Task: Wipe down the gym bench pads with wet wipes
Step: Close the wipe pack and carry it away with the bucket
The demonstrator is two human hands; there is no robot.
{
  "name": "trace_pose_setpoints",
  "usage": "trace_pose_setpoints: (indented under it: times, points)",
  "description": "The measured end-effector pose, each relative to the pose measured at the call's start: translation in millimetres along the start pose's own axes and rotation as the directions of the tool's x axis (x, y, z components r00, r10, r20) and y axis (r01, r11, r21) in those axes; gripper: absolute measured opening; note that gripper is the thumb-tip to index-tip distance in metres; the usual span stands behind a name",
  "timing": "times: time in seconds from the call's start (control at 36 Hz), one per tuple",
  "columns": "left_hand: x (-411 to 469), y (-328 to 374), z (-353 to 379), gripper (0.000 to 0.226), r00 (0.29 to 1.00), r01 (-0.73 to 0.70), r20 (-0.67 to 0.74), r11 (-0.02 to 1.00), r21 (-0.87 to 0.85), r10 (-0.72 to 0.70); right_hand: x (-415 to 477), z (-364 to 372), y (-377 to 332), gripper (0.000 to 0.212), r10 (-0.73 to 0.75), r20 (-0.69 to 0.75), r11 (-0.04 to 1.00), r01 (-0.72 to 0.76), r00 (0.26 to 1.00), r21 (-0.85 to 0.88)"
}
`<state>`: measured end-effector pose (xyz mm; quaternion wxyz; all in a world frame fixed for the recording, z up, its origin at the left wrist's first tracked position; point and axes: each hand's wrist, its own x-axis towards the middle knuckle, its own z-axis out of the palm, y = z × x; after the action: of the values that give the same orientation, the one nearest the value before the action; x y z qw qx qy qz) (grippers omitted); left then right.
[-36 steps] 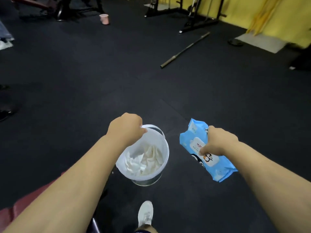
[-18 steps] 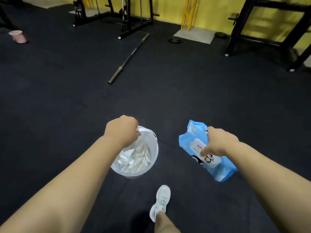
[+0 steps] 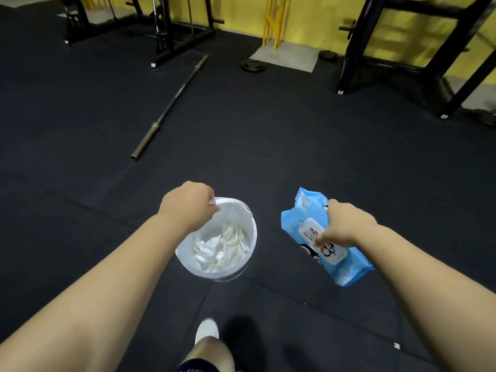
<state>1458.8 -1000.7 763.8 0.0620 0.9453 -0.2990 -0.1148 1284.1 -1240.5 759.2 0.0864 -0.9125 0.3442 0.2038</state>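
Most of the view is dark rubber gym floor (image 3: 268, 157), seen from the wearer's head. Black steel racks (image 3: 358, 44) stand along a yellow wall (image 3: 241, 12) at the far side. A barbell (image 3: 169, 107) lies loose on the floor ahead and to the left. No bench pad is in sight, so the likely next step is carrying the supplies to one.

A white bucket (image 3: 236, 210) hangs from the left grip (image 3: 189, 204), whose fingers curl round its handle. Just to its right, not touching, a blue wet wipe pack (image 3: 311, 229) is pinched from above by the right grip (image 3: 346, 224). The pack's long axis runs away and leftward. Crumpled white wipes (image 3: 222, 245) fill the bottom of the bucket. One white shoe (image 3: 206, 331) steps below.
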Motion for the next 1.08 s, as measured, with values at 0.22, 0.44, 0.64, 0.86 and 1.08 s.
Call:
trace_pose_setpoints:
  times: [0.22,0.44,0.64,0.86,1.08]
  points:
    - [171,28,-10,0.019,0.995,-0.101,-0.012,0.995,-0.006,0.101,140,-60,8,0.063,0.068,0.043,0.997,-0.07,0.997,0.042]
    - [354,55,-35,0.016,0.984,-0.172,0.043,0.985,-0.005,0.172,287,-134,21,0.063,0.151,0.046,0.983,-0.155,0.987,0.1]
    - [493,96,-55,0.014,0.977,-0.21,0.048,0.978,0.005,0.209,401,-190,46,0.065,0.194,0.059,0.969,-0.201,0.979,0.144]
    - [669,157,-66,0.016,0.972,-0.232,0.046,0.971,0.057,0.23,565,-240,88,0.064,0.187,0.085,0.977,-0.194,0.979,0.083]
    - [842,227,-87,0.018,0.978,-0.197,0.075,0.979,0.059,0.193,739,-320,131,0.062,0.153,0.077,0.983,-0.159,0.985,0.088]
